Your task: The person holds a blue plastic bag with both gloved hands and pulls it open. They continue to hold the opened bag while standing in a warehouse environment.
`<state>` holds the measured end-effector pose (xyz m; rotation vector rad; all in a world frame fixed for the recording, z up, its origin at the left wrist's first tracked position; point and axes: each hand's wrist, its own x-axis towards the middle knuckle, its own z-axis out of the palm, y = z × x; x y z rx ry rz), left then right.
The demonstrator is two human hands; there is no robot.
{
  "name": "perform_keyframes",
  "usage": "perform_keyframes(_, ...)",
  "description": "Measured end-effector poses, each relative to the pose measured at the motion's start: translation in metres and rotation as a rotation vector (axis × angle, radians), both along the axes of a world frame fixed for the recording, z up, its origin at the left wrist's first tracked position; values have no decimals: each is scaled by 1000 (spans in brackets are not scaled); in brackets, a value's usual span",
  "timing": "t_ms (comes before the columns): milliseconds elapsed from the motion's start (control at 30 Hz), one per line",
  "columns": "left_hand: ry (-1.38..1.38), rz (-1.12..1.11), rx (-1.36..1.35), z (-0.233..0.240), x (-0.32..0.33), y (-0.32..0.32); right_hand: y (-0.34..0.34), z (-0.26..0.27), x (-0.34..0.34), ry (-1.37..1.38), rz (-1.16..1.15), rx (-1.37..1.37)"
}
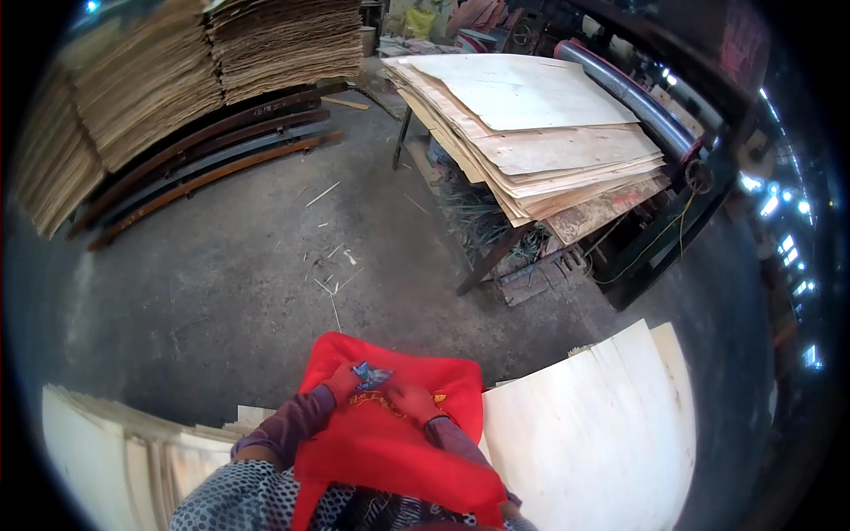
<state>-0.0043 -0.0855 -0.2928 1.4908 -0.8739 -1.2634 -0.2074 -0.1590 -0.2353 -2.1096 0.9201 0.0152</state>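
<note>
A red fabric bag or apron (398, 445) with yellow lettering lies spread over my lap. Above it, my left hand (343, 383) grips a small crumpled blue packet (373, 376) between its fingers. My right hand (413, 403) is just to the right of the packet, over the red cloth; its fingers are curled, and whether they hold anything cannot be seen. Purple sleeves cover both forearms.
Veneer sheets lie beside me at right (591, 431) and left (93, 431). Ahead right, a table bears stacked veneer (531, 93) beside a machine's metal roller (631, 99). Tall veneer stacks (146, 79) and metal beams (219, 166) stand ahead left. Wood scraps litter the concrete floor (232, 285).
</note>
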Motion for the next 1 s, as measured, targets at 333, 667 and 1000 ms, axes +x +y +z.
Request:
perform_keyframes(333,-40,-7,7,0,1,-2,-5,-8,0,22,47,0)
perform_keyframes(667,-11,-36,19,-6,3,2,-1,-7,0,0,22,4)
perform_keyframes(1000,-27,-77,10,27,-6,-4,-4,-12,-5,-34,11,-23)
